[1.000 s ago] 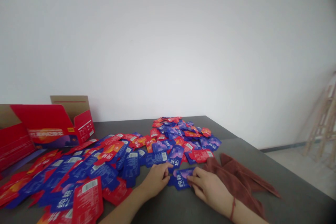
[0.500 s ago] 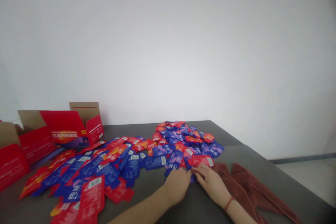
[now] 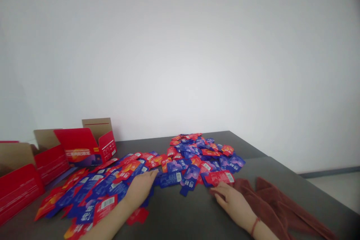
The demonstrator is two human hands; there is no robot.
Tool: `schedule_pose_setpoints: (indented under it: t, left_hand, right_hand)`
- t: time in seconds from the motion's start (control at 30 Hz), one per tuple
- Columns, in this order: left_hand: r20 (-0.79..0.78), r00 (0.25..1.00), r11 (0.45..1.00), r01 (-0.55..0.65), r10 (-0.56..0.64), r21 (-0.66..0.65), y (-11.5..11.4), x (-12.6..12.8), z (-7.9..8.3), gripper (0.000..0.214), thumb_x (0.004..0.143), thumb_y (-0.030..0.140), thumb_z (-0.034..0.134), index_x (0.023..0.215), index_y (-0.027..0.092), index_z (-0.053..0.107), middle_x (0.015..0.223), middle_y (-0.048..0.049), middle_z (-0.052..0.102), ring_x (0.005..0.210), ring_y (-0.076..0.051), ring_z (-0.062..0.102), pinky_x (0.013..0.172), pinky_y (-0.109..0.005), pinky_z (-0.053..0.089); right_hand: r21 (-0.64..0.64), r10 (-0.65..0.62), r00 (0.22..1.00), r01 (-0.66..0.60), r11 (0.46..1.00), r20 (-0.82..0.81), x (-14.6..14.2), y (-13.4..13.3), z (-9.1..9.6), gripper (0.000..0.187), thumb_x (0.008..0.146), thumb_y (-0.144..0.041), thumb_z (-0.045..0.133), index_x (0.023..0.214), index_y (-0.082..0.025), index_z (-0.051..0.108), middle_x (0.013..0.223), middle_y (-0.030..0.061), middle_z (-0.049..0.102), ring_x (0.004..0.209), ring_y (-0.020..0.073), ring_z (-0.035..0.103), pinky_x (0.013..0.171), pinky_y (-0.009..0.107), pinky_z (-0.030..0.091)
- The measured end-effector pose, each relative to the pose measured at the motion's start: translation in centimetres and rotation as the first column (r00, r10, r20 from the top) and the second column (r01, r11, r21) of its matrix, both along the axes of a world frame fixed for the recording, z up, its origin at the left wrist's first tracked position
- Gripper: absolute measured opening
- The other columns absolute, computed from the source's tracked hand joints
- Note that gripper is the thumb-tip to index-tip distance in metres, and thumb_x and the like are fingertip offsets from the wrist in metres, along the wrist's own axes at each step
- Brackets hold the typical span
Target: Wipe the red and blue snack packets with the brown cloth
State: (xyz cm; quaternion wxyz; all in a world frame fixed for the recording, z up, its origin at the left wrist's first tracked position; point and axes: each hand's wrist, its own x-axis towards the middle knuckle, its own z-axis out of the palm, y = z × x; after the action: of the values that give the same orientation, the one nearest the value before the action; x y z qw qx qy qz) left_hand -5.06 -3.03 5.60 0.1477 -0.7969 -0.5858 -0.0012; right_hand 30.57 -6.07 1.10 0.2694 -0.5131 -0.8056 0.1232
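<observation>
My left hand [image 3: 139, 187] lies flat on the spread of blue and red foil sachets [image 3: 92, 191], its fingertips next to a blue sachet with a barcode [image 3: 170, 180]. My right hand [image 3: 232, 203] rests on the dark grey table [image 3: 180, 210], its fingertips just below a red sachet [image 3: 219, 178]. Neither hand appears to hold anything. A blue sachet [image 3: 189, 179] lies between my hands. Behind them rises a heaped pile of mixed sachets [image 3: 202, 153]. A red cord circles my right wrist.
Open red cardboard cartons [image 3: 80, 146] stand at the table's left end. A crumpled reddish-brown cloth [image 3: 270, 202] lies to the right of my right hand. The table's far edge meets a white wall [image 3: 180, 52], and a pale floor [image 3: 332, 191] shows at right.
My left hand has moved left onto the spread sachets, away from my right hand. My right hand has drawn back slightly. The view has tilted upward and shifted.
</observation>
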Motion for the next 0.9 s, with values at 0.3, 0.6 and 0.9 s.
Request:
schedule_pose_setpoints:
  t: [0.3, 0.6, 0.9]
  left_hand:
    - [0.004, 0.997, 0.992, -0.081, 0.081, 0.100, 2.5, 1.3, -3.8, 0.042, 0.089, 0.013, 0.045, 0.129, 0.018, 0.056, 0.142, -0.0133, 0.046, 0.129, -0.034, 0.042, 0.103, -0.050, 0.036]
    - [0.056, 0.993, 0.989, -0.113, 0.108, 0.096, 4.9, -3.1, -4.7, 0.043, 0.092, 0.015, 0.037, 0.131, 0.018, 0.054, 0.137, -0.0102, 0.053, 0.132, -0.028, 0.040, 0.108, -0.045, 0.029]
    - [0.068, 0.984, 0.981, -0.169, 0.163, 0.097, 5.7, -6.1, -3.6, 0.042, 0.088, 0.017, 0.037, 0.125, 0.020, 0.058, 0.134, -0.0106, 0.055, 0.127, -0.027, 0.046, 0.106, -0.048, 0.029]
  right_hand:
    - [-0.014, 0.009, 1.000, -0.009, 1.000, 0.002, 0.6, 0.6, -0.9, 0.036, 0.090, -0.031, 0.039, 0.110, -0.025, 0.069, 0.106, 0.0060, 0.066, 0.098, 0.0203, 0.061, 0.088, 0.030, 0.044]
    - [-0.017, 0.025, 0.999, -0.025, 1.000, -0.037, 1.1, 0.7, -1.6, 0.035, 0.091, -0.035, 0.039, 0.106, -0.027, 0.069, 0.106, 0.0057, 0.068, 0.099, 0.0213, 0.062, 0.089, 0.030, 0.045]
    - [-0.036, 0.015, 0.999, -0.016, 0.999, -0.034, 0.6, 0.6, -1.2, 0.035, 0.091, -0.035, 0.039, 0.104, -0.027, 0.070, 0.104, 0.0048, 0.068, 0.095, 0.0205, 0.063, 0.087, 0.029, 0.046]
